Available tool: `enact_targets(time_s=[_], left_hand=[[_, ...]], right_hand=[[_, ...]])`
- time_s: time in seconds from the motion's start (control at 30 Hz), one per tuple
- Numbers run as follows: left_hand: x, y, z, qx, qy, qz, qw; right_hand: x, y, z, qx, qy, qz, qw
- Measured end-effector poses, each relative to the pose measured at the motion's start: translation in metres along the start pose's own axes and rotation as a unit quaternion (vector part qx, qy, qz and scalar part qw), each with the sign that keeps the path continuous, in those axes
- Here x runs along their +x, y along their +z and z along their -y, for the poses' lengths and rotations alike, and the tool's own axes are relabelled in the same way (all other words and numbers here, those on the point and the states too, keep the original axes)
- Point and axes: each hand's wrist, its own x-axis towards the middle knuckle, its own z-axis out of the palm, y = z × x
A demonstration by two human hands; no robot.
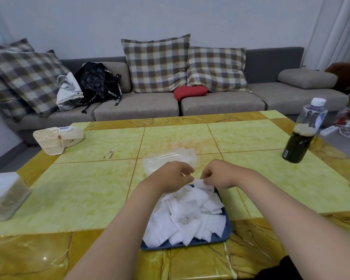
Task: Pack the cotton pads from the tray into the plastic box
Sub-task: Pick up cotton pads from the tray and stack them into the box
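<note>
A blue tray near the table's front edge is heaped with several white square cotton pads. Just behind it stands the clear plastic box, partly hidden by my hands. My right hand hovers over the tray's far edge and pinches a white cotton pad in its fingertips. My left hand is beside it, fingers curled toward the same pad; whether it holds anything I cannot tell.
A bottle of dark liquid stands at the right. A white handheld fan lies at the far left and a clear container sits at the left edge. A sofa with cushions and bags lies beyond the table.
</note>
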Motion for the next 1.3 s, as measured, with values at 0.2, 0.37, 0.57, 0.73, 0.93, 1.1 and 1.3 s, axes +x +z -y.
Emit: enact_targets(time_s=[0.2, 0.37, 0.57, 0.73, 0.93, 1.1, 1.3], left_hand=[[0.000, -0.002, -0.009, -0.178, -0.037, -0.060, 0.982], [-0.010, -0.001, 0.005, -0.308, -0.083, -0.066, 0.945], [-0.012, -0.012, 0.022, -0.381, -0.099, -0.130, 0.910], [-0.019, -0.026, 0.042, -0.300, -0.099, -0.186, 0.930], [-0.025, -0.031, 0.066, -0.245, -0.107, -0.211, 0.940], [-0.031, -0.034, 0.087, -0.208, -0.129, -0.254, 0.936], [-0.033, -0.034, 0.096, -0.216, -0.131, -0.235, 0.938]], right_hand=[[-0.006, -0.010, 0.011, 0.212, -0.042, -0.095, 0.972], [-0.010, -0.006, 0.019, 0.290, -0.057, -0.091, 0.951], [-0.003, 0.001, 0.024, 0.251, -0.053, -0.045, 0.966], [0.006, 0.004, 0.034, 0.150, -0.076, -0.059, 0.984], [0.011, 0.019, 0.076, 0.070, -0.145, -0.063, 0.985], [0.023, 0.041, 0.097, -0.093, -0.186, -0.013, 0.978], [0.022, 0.037, 0.100, -0.036, -0.158, 0.028, 0.986]])
